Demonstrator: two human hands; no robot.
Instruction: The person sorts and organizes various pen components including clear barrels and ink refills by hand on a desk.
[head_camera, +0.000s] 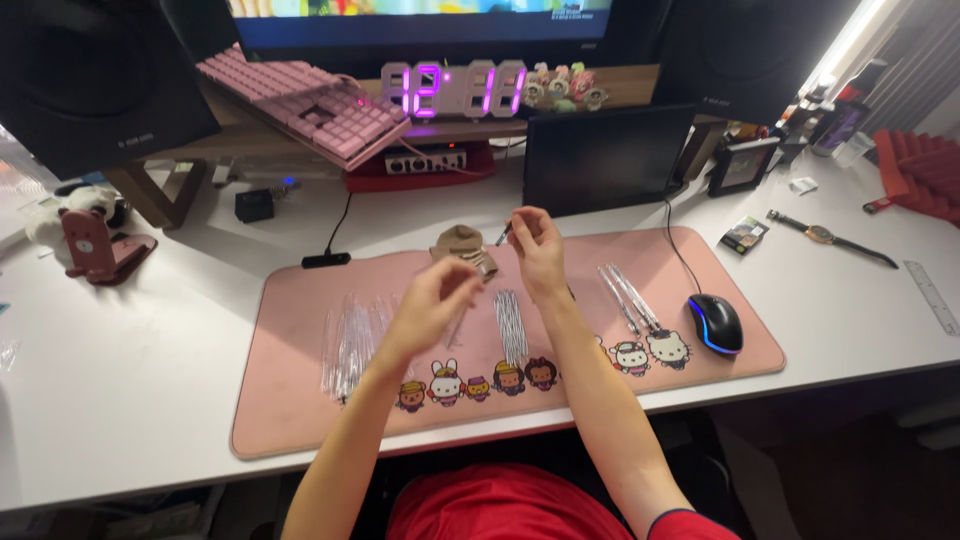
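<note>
Red shirt (500, 510) nearest. Left hand (432, 305) pinching clear tube; right hand (537, 248) grip closed on dark pen part (503, 235). Best align tips squarely above pink mat (300, 400).

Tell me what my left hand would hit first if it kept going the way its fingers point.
Probably the small brown hat lying on the pink mat. Your left hand points up and right toward it, though it hangs above the mat, so depth is unclear.
</note>
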